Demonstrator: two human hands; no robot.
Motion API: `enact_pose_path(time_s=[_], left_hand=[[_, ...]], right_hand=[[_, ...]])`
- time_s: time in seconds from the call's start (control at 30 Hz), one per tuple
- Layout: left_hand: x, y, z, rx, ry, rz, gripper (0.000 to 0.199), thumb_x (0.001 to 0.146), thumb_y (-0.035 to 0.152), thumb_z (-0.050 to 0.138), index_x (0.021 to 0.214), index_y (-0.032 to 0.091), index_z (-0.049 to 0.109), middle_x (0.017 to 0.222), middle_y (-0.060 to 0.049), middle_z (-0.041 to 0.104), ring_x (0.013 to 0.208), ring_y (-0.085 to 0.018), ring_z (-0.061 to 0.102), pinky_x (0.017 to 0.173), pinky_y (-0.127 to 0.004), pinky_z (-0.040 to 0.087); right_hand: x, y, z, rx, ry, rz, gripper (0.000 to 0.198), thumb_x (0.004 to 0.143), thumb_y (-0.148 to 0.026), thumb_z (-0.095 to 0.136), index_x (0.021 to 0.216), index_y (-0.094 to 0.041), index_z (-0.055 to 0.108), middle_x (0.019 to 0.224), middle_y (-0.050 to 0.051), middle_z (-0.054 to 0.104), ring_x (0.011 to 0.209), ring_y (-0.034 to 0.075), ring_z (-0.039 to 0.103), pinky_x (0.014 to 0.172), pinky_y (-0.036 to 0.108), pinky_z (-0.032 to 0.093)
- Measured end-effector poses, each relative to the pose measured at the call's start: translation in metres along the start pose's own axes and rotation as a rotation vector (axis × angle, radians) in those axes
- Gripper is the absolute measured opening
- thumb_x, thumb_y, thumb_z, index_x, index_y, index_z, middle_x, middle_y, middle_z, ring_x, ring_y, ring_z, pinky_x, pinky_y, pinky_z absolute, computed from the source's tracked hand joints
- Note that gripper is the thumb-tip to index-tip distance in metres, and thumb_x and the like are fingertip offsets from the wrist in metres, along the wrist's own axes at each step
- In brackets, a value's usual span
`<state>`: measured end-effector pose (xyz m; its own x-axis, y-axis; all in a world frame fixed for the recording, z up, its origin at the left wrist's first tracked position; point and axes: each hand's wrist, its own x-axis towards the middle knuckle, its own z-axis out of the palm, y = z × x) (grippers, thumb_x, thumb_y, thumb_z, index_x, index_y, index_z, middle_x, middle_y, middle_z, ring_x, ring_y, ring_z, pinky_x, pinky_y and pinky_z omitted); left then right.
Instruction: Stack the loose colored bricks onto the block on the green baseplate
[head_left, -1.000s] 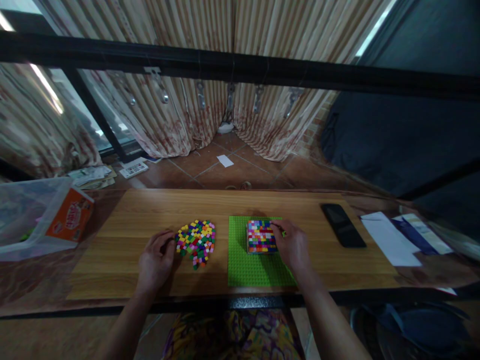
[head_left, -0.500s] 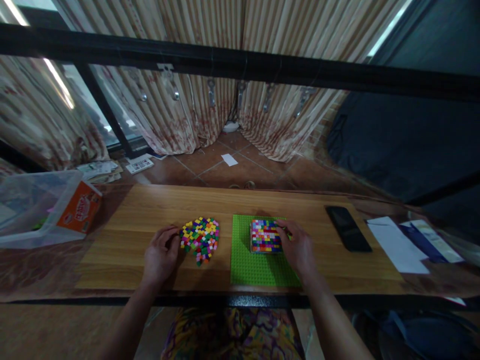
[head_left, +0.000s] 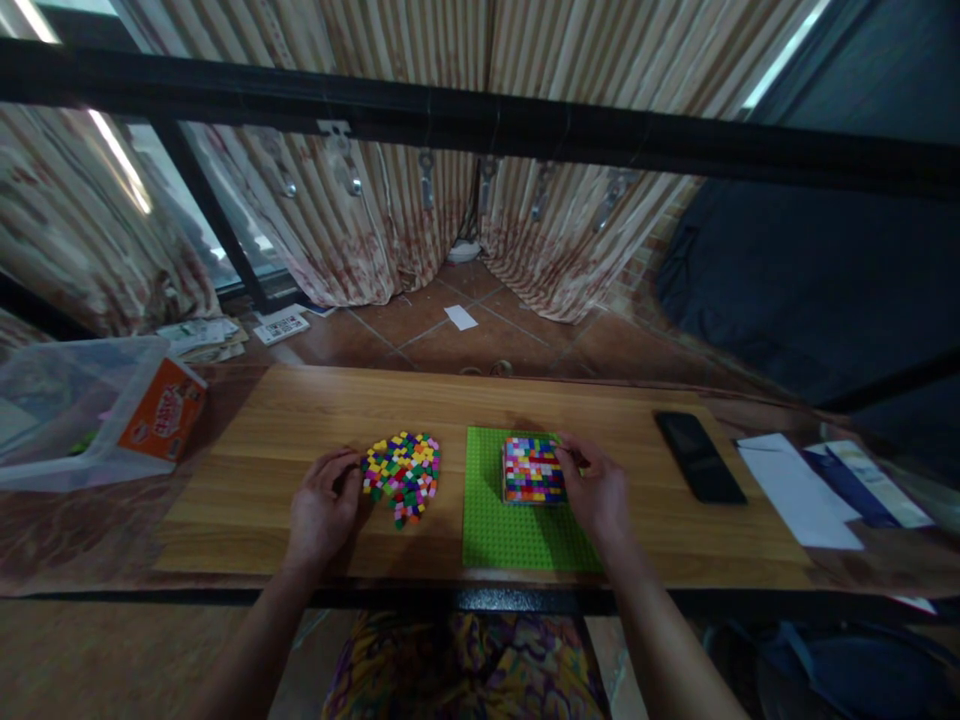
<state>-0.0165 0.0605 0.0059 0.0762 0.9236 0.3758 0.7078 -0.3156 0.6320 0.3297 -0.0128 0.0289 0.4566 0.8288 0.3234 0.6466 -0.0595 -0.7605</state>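
A loose pile of small coloured bricks (head_left: 403,474) lies left of the middle of the table. My left hand (head_left: 324,508) rests at the pile's left edge, its fingers loosely curved with the thumb apart and nothing visible between them. A multicoloured block of stacked small bricks (head_left: 532,470) stands on the green baseplate (head_left: 495,540). At the block's right side is my right hand (head_left: 598,490), thumb and fingertips drawn together against its upper right edge. Whatever the fingertips pinch is hidden or too small to name.
A black phone (head_left: 699,457) lies on the wooden board (head_left: 247,480), right of the baseplate. White papers (head_left: 798,490) are farther right. On the left stands a clear plastic bin (head_left: 82,410) with an orange label. A dark metal bar (head_left: 480,105) crosses beyond the table.
The whole view has shifted very slightly. Both hands hold nearly the same places, and the right fingers have shifted a little at the block's upper right edge.
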Motion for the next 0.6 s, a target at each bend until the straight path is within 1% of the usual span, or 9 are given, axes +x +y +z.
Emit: enact_pose_path(time_s=[0.13,0.33,0.47,0.6], left_hand=[[-0.0005,-0.0008,0.0005,0.0,0.005,0.0,0.023,0.082,0.034,0.048,0.091,0.019,0.064,0.103,-0.009,0.065,0.099,-0.023,0.061,0.093,-0.039,0.048],[-0.0011,-0.0002,0.0009,0.001,0.017,0.007,0.022,0.082,0.034,0.049,0.09,0.02,0.064,0.101,-0.008,0.065,0.097,-0.022,0.061,0.092,-0.038,0.048],[-0.0013,-0.0008,0.0011,0.003,0.012,0.003,0.023,0.082,0.034,0.049,0.091,0.019,0.064,0.102,-0.008,0.065,0.097,-0.022,0.061,0.091,-0.037,0.049],[-0.0019,-0.0039,0.0024,-0.002,0.016,0.002,0.023,0.082,0.034,0.049,0.091,0.019,0.064,0.104,-0.009,0.065,0.099,-0.023,0.061,0.092,-0.038,0.049]], right_hand=[[-0.0001,0.0034,0.0017,0.137,0.015,0.133,0.034,0.077,-0.042,0.061,0.099,-0.016,0.068,0.089,0.009,0.071,0.074,0.02,0.064,0.072,0.037,0.051],[0.0002,0.0076,0.0067,0.459,0.047,0.323,0.036,0.068,-0.042,0.07,0.093,-0.016,0.069,0.089,0.007,0.072,0.08,0.02,0.066,0.078,0.038,0.052],[-0.0002,0.0094,0.0088,0.591,0.03,0.395,0.034,0.063,-0.04,0.075,0.089,-0.018,0.071,0.089,0.006,0.073,0.081,0.02,0.066,0.078,0.039,0.052],[-0.0008,0.0104,0.0087,0.625,0.028,0.421,0.031,0.061,-0.037,0.077,0.087,-0.02,0.072,0.088,0.004,0.073,0.081,0.02,0.066,0.078,0.038,0.052]])
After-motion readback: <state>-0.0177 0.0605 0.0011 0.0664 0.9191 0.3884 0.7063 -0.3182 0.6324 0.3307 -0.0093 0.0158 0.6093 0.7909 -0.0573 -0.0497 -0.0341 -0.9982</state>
